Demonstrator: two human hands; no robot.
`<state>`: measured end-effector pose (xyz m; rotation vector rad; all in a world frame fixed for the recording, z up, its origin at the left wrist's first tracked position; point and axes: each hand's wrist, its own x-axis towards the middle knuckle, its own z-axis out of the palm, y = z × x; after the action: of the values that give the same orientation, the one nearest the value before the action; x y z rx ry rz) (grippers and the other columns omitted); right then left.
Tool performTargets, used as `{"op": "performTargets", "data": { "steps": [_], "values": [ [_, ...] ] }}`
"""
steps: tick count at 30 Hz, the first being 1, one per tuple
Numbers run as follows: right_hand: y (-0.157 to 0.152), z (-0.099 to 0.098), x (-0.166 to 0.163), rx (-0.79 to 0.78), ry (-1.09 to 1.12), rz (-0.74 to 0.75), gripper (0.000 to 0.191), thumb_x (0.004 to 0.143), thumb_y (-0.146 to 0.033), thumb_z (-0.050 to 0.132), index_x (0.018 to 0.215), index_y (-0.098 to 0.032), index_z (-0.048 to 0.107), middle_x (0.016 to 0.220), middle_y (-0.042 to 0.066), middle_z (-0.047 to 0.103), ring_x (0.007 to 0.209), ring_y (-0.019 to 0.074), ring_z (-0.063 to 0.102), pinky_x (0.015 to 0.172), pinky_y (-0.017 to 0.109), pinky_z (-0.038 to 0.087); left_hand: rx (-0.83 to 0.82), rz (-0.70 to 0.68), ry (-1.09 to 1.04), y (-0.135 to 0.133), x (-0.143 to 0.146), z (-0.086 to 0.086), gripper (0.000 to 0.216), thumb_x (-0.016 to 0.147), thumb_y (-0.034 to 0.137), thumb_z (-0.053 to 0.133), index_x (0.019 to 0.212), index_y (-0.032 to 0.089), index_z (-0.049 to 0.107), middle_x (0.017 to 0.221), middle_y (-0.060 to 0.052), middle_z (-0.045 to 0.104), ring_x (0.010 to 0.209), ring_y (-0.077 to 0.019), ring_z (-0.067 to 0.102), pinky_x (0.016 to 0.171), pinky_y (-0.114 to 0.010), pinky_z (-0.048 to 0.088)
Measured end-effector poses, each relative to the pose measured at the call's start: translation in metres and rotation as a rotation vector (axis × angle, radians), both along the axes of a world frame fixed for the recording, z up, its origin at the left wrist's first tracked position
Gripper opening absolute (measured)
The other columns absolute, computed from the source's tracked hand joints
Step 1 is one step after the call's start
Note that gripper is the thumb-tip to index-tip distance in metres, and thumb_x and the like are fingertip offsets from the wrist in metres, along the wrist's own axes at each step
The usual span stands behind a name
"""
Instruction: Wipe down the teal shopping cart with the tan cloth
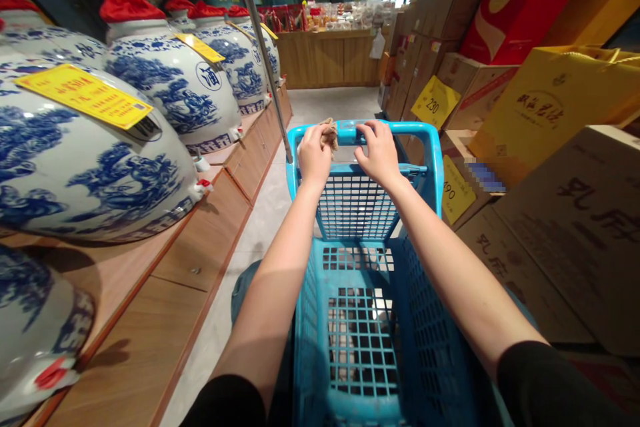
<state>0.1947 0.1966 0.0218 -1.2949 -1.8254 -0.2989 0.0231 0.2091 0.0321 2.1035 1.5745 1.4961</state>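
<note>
A blue plastic shopping cart fills the lower middle of the view, its open-grid basket below my forearms. Its handle runs across the far end. At the handle's left part, my left hand is closed on a crumpled brown cloth, which lies against the bar. My right hand rests on the bar farther right, fingers bent over it near a dark patch and thumb held apart below. A thin metal pole rises from the handle's left corner.
Large blue-and-white jars with red cloth tops line a wooden platform on the left. Cardboard boxes, a yellow gift bag and price cards crowd the right. Ahead, the aisle floor leads to a wooden counter with packaged goods.
</note>
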Motion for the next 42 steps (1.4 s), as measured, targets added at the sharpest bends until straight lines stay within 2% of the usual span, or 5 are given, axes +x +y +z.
{"op": "performTargets", "data": {
  "steps": [4,17,22,27,42],
  "values": [
    [0.0001,-0.0001,-0.0002,0.004,0.007,-0.004,0.046,0.085,-0.018,0.054,0.130,-0.020,0.064,0.134,0.018,0.061,0.130,0.0379,0.053,0.117,0.063,0.041,-0.111,-0.009,0.065,0.0011,-0.0004,-0.0022,0.042,0.083,0.000,0.054,0.109,0.024,0.078,0.122,-0.008,0.076,0.119,-0.0280,0.069,0.110,-0.039,0.052],
    [0.0002,0.0001,0.0003,-0.006,0.003,0.003,0.046,0.085,-0.019,0.054,0.130,-0.017,0.063,0.135,0.019,0.060,0.131,0.0375,0.052,0.119,0.061,0.040,0.016,-0.031,0.010,0.0030,-0.0001,-0.0012,0.053,0.081,-0.002,0.052,0.119,0.024,0.077,0.133,-0.005,0.075,0.126,-0.0245,0.067,0.115,-0.035,0.049],
    [0.0005,0.0003,0.0004,-0.011,0.006,0.007,0.046,0.085,-0.019,0.054,0.130,-0.019,0.063,0.134,0.018,0.060,0.130,0.0377,0.052,0.118,0.063,0.040,-0.132,-0.021,0.093,0.0027,-0.0009,-0.0042,0.042,0.083,0.001,0.055,0.110,0.023,0.079,0.123,-0.008,0.079,0.119,-0.0288,0.070,0.109,-0.040,0.053],
    [-0.0005,0.0011,0.0001,-0.020,0.034,0.027,0.048,0.085,-0.019,0.054,0.132,-0.018,0.063,0.136,0.020,0.060,0.131,0.0392,0.051,0.119,0.065,0.039,0.019,0.008,0.037,0.0023,-0.0015,-0.0039,0.050,0.083,0.001,0.052,0.119,0.025,0.077,0.133,-0.005,0.075,0.125,-0.0254,0.067,0.113,-0.037,0.050],
    [-0.0007,0.0008,-0.0004,-0.026,0.027,0.014,0.047,0.085,-0.019,0.054,0.131,-0.018,0.064,0.136,0.020,0.061,0.131,0.0383,0.052,0.118,0.063,0.040,-0.098,-0.012,0.095,0.0036,-0.0044,-0.0045,0.044,0.082,0.003,0.054,0.111,0.023,0.081,0.123,-0.008,0.079,0.119,-0.0297,0.070,0.108,-0.041,0.054]
  ]
}}
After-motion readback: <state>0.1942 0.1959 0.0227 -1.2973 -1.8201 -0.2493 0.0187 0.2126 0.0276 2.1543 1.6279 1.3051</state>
